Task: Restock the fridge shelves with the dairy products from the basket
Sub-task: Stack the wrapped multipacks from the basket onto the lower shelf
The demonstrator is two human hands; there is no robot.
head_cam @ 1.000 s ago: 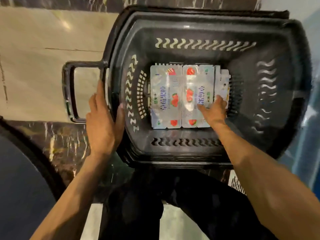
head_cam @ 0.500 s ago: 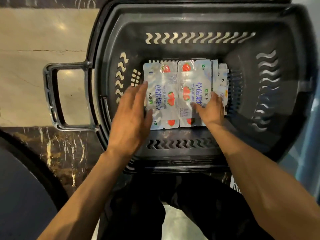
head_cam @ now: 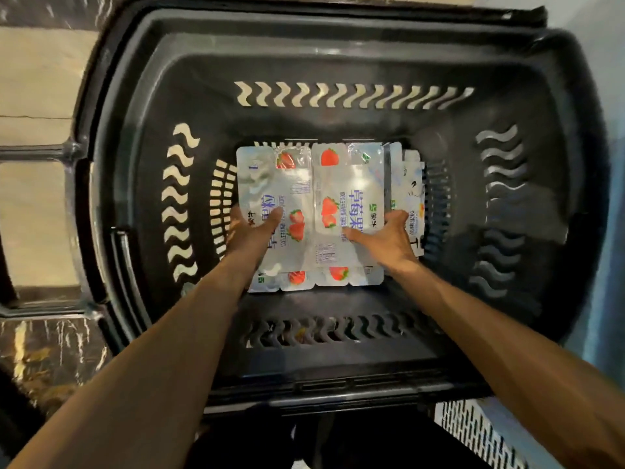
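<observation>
A black plastic basket (head_cam: pixel 338 45) fills the view from above. On its floor lie two strawberry yogurt multipacks side by side: a left pack (head_cam: pixel 270 177) and a right pack (head_cam: pixel 351 177), white with red strawberries and blue writing. A third pack (head_cam: pixel 411 184) stands on edge against the right one. My left hand (head_cam: pixel 252 231) grips the near left edge of the left pack, thumb on top. My right hand (head_cam: pixel 385 238) grips the right edge of the right pack, fingers curled over it.
The basket's handle (head_cam: pixel 37 154) sticks out to the left over a beige tiled floor (head_cam: pixel 33 79). Dark marbled flooring (head_cam: pixel 50 350) lies at the lower left. A white perforated panel (head_cam: pixel 473 431) shows at the lower right.
My left hand went from the basket's left rim down onto the left pack. My right hand stayed on the right pack. The camera has come closer to the basket.
</observation>
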